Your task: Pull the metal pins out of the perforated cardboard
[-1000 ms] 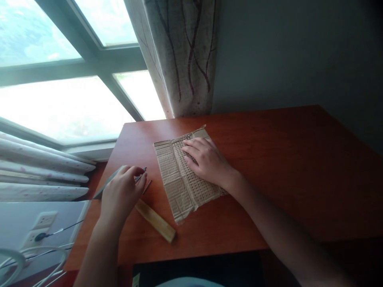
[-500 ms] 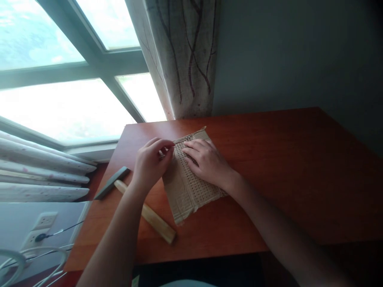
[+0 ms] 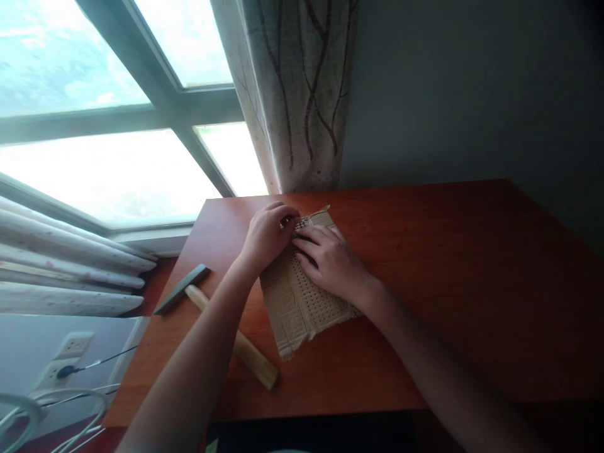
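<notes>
The perforated cardboard sheet (image 3: 302, 308) lies flat on the worktop (image 3: 448, 283), near its far edge. The right hand (image 3: 333, 261) rests on it, fingers stretched out flat. The left hand (image 3: 268, 236) touches its far corner, fingers pinched closed; what they pinch cannot be made out. A hammer (image 3: 189, 289) lies just left, partly under the left forearm.
</notes>
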Motion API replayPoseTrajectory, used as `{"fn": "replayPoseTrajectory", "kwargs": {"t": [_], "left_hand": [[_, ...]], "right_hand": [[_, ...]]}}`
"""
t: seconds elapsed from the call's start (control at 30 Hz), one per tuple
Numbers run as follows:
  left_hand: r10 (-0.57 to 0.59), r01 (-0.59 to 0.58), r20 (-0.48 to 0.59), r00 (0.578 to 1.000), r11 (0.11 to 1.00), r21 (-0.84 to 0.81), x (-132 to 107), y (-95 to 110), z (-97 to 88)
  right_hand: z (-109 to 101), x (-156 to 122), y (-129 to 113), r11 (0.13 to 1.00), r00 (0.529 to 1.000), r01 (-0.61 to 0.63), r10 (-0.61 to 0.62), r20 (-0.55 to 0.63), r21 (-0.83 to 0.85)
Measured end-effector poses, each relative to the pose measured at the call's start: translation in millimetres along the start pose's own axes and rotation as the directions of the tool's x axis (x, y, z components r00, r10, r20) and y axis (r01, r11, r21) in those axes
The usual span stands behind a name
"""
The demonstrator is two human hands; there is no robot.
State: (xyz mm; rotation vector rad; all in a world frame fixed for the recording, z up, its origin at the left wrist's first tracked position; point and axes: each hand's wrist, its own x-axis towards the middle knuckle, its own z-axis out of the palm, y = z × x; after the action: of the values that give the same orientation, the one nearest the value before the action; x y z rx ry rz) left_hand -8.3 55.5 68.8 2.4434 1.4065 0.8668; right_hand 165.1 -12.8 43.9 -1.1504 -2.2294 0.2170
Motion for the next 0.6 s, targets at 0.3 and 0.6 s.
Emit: {"fn": "replayPoseTrajectory", "kwargs": {"t": [0.3, 0.6], "left_hand": [[-0.007, 0.002, -0.108, 0.994, 0.999, -0.043, -8, 2, -2.8], [-0.062, 0.032, -0.25, 0.966, 0.992, -0.124, 3, 9, -16.4]], "right_hand": [[-1, 0, 0, 1.0, 1.0, 0.003, -0.003, 0.003, -0.001], [0, 0, 0, 1.0, 1.0, 0.0, 0.0, 0.016, 0.003]]}}
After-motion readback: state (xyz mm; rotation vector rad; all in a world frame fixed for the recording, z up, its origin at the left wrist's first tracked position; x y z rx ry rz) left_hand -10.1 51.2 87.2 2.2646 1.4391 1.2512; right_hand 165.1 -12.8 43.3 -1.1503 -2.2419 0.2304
